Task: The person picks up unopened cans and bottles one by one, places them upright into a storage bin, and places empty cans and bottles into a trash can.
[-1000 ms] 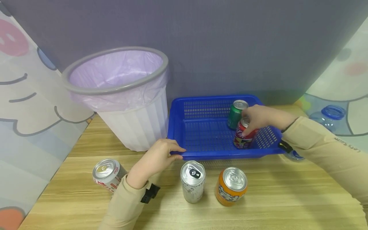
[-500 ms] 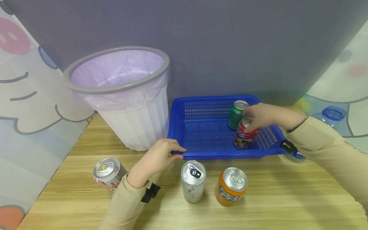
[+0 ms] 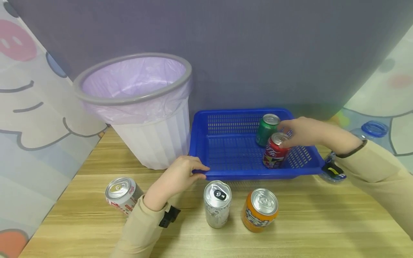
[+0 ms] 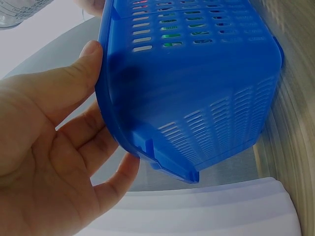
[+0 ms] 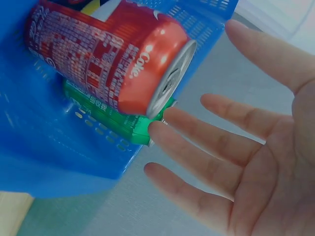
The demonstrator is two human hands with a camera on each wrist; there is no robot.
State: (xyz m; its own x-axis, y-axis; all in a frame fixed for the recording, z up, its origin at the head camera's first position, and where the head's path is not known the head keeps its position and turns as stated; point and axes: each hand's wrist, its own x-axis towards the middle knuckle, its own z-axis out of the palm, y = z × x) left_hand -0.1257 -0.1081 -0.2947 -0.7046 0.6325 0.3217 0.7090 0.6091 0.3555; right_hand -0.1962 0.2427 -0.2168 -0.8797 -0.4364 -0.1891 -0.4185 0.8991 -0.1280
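On red can [image 5: 110, 59], right-wrist view only: "Coke" [image 5: 139, 62]

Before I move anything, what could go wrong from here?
The open right hand is close to the tops of the red Coke can and the green can, so a sideways brush might tip one. The left hand pinches the rim of the blue plastic basket at its near-left corner; a tug there could topple both cans standing inside. The silver can stands just in front of the basket, so pulling it nearer may knock that can over.
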